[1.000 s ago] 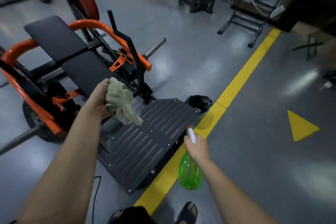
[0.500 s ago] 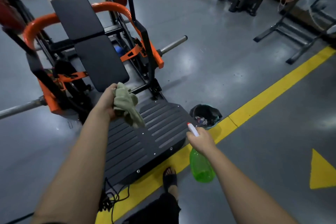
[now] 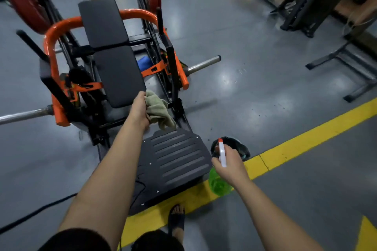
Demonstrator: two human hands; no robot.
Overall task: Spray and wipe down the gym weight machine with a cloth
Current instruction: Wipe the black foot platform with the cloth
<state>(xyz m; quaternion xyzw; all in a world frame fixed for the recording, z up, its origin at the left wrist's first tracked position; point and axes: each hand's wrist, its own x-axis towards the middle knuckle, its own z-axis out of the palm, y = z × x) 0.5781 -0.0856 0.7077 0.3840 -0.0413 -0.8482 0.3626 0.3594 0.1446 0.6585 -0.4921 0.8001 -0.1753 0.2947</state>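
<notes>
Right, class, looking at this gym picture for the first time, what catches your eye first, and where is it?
The weight machine's bright orange frame stands out at upper left, curving round its black pads. Mid-picture the left hand grips an olive cloth at the lower pad's near end; at lower right the right hand holds a green spray bottle by the yellow floor line.

Cloth (image 3: 158, 108) perhaps touching seat pad (image 3: 119, 76).
</notes>
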